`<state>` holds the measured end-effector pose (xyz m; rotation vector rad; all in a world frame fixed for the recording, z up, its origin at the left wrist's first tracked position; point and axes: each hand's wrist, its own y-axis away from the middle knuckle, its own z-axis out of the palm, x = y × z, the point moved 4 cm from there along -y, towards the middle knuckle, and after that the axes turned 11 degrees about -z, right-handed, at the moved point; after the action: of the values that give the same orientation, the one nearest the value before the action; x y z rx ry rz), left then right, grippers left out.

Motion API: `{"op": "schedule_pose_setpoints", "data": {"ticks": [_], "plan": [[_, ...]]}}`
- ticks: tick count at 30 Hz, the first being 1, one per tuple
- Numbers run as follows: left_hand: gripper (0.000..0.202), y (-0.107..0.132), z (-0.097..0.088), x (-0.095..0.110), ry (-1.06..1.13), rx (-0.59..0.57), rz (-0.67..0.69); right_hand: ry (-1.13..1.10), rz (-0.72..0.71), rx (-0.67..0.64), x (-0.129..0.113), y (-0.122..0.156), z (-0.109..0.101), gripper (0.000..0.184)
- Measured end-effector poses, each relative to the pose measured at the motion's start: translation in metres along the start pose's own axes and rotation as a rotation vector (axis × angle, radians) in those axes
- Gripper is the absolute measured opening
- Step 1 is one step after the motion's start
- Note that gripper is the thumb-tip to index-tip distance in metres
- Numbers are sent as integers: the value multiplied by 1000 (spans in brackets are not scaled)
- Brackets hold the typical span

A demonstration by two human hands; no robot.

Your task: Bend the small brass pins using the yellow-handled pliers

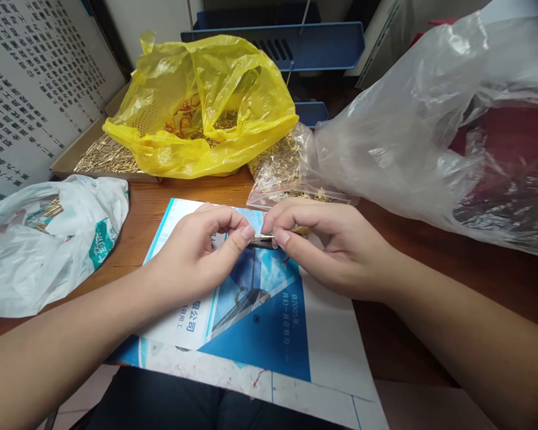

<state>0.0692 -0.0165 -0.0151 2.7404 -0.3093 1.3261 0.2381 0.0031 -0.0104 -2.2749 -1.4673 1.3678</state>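
My left hand pinches one end of a thin, shiny metal pin between thumb and forefinger. At the pin's other end, the thumb and fingertips of my right hand are closed on it. The fingertips nearly meet, so only a short length of the pin shows, and its exact kind is hard to make out. Some brass-coloured bits show by the right fingers, partly covered by them. Beneath both hands lies a blue and white printed sheet.
Behind stand a yellow plastic bag and a clear zip bag, both with small brass-coloured pieces. A shallow cardboard box holds similar pins. White plastic bag at left; large translucent bag at right; blue rack behind.
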Motion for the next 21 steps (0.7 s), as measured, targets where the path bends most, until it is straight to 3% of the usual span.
{"op": "schedule_pose_setpoints", "data": {"ticks": [11, 21], "plan": [[24, 3, 1, 3, -3, -41, 63, -4, -29, 17, 2, 1, 1, 14], [28, 1, -15, 0, -65, 79, 61, 15, -102, 27, 1, -3, 2, 17]]}}
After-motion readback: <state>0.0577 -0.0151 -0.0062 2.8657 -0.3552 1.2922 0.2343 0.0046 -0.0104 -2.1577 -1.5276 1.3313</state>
